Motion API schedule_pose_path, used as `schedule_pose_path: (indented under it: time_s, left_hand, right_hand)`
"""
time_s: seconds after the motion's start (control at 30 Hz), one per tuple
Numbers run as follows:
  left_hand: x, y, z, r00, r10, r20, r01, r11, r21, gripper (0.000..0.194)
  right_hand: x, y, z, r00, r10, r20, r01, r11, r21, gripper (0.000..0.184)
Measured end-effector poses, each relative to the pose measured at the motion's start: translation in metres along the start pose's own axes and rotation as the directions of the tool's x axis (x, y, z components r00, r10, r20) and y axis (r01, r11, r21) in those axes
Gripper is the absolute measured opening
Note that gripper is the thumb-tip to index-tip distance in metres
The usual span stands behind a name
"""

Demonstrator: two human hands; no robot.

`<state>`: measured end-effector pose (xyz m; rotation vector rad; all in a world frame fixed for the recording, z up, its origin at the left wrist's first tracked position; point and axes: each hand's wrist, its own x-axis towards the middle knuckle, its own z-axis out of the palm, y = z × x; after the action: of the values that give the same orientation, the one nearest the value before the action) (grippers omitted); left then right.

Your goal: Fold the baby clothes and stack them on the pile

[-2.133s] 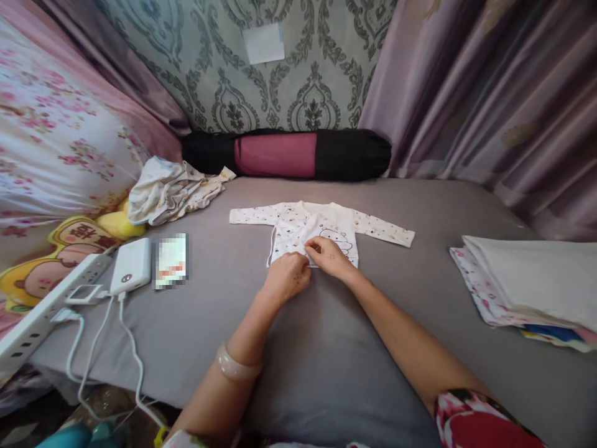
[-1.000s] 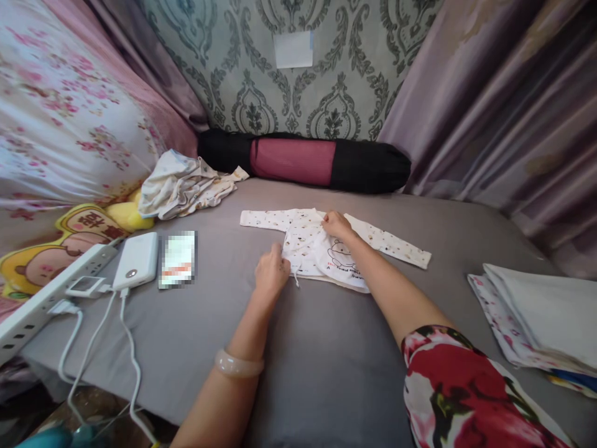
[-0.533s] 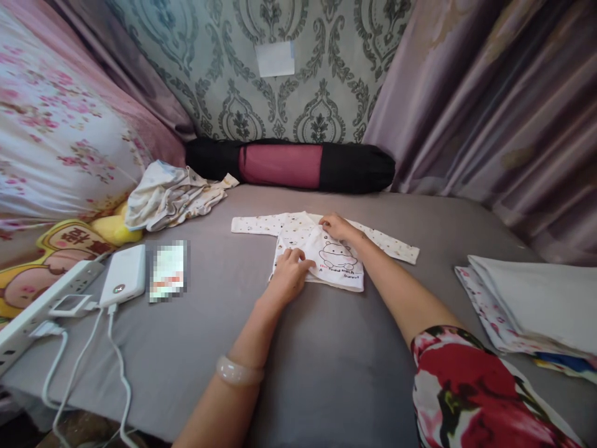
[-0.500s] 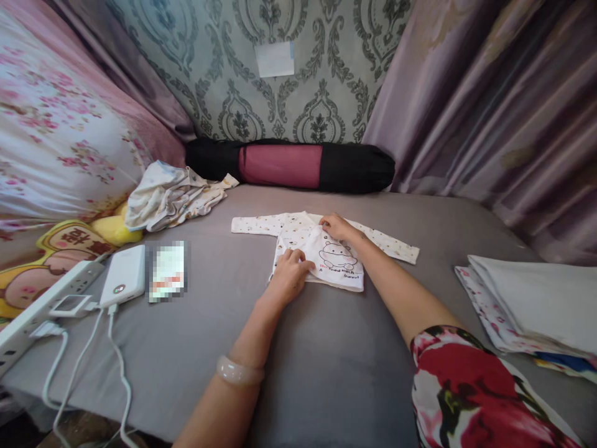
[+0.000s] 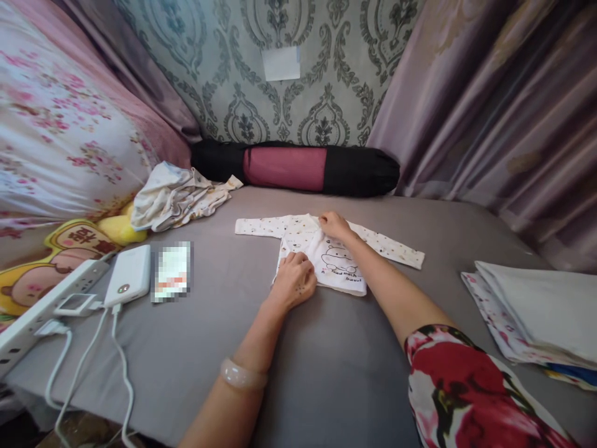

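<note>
A small white baby shirt lies spread on the grey bed sheet, sleeves out to both sides. Its front has small prints, a cartoon animal outline and lettering. My left hand is closed, its fingers curled on the lower front of the shirt near the hem and hiding that part. With bent fingers, my right hand pinches the front panel just below the neckline. The right forearm passes over the shirt's side and covers part of the sleeve's base.
A crumpled printed garment and yellow plush lie at left. Nearer are a white power bank, a power strip with cables and a blurred card. Folded cloths are stacked right; a black-and-maroon bag lies behind.
My right hand went from the shirt's lower front up to the neckline. My left hand moved left to the side edge, then back onto the lower front, where its fingers have curled in.
</note>
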<state>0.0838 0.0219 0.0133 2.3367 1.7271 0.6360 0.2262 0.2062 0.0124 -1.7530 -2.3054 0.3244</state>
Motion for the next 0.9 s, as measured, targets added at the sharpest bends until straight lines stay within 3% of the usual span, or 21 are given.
schedule_pose_path:
  time_s: [0.13,0.27,0.4,0.57,0.7,0.8,0.9]
  left_hand:
    - [0.001,-0.004,0.007,1.0,-0.001,-0.029,0.001,1.0,-0.014,0.021]
    - [-0.001,-0.012,0.016,0.997,-0.023,0.071,0.025,0.999,-0.028,0.039]
    - [-0.001,-0.014,0.019,0.98,-0.073,0.183,0.084,0.995,-0.051,0.044]
    - [0.001,-0.012,0.016,0.97,-0.097,0.225,0.114,0.991,-0.064,0.045]
    - [0.002,-0.012,0.016,0.968,-0.107,0.228,0.126,0.989,-0.072,0.045]
    - [0.001,-0.012,0.016,0.97,-0.105,0.22,0.124,0.989,-0.078,0.044]
    - [0.002,-0.013,0.016,0.97,-0.105,0.221,0.125,0.989,-0.081,0.045]
  right_hand:
    - [0.023,-0.021,0.008,0.996,0.088,0.032,-0.089,0.995,0.039,0.036]
    - [0.038,-0.036,0.018,0.991,0.115,0.067,-0.119,0.991,0.056,0.025]
    - [0.038,-0.038,0.03,0.996,0.094,-0.01,-0.093,0.994,0.049,0.026]
    - [0.024,-0.043,0.035,0.979,0.015,-0.202,-0.016,1.0,-0.005,0.032]
    - [0.019,-0.056,0.029,0.979,-0.089,-0.181,0.075,0.994,-0.08,0.037]
    - [0.024,-0.06,0.027,0.978,0.07,-0.198,-0.072,0.997,-0.005,0.032]
    - [0.032,-0.053,0.028,0.977,0.188,-0.102,-0.18,0.98,0.082,0.035]
